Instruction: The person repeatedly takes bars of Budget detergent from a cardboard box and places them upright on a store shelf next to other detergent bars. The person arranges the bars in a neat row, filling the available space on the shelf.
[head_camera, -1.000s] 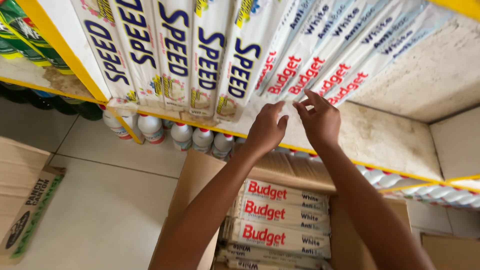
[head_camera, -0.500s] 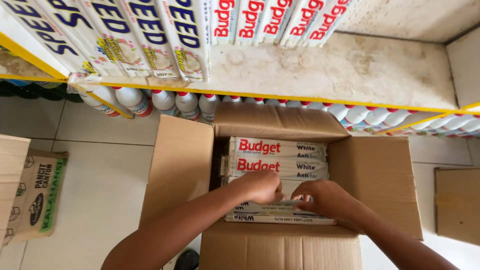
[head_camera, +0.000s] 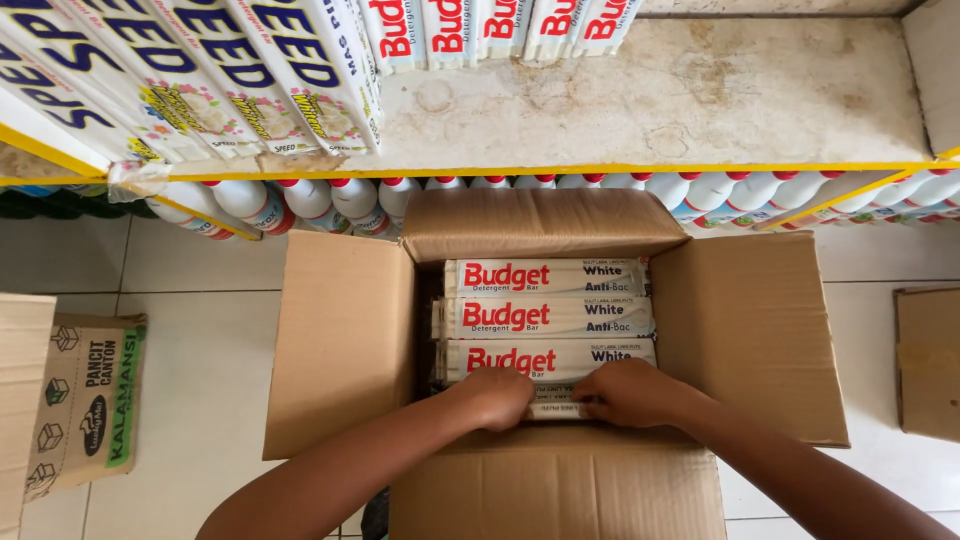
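- inside the open cardboard box (head_camera: 345, 340), the nearest white detergent bar (head_camera: 555, 403) is gripped by the left hand (head_camera: 497, 397) and right hand (head_camera: 625, 392), close together.
- three more bars (head_camera: 545, 317) are left beyond it.
- on the shelf (head_camera: 650, 100) above, some bars (head_camera: 480, 25) are already stood; bare space remains.

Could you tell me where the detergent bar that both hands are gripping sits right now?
In the head view, the detergent bar lies in the open cardboard box, nearest the person, between the left hand and right hand.

box (head_camera: 345, 340): matt brown cardboard | bars (head_camera: 545, 317): glossy plastic wrap | shelf (head_camera: 650, 100): rough, stained | bottles (head_camera: 310, 198): smooth plastic
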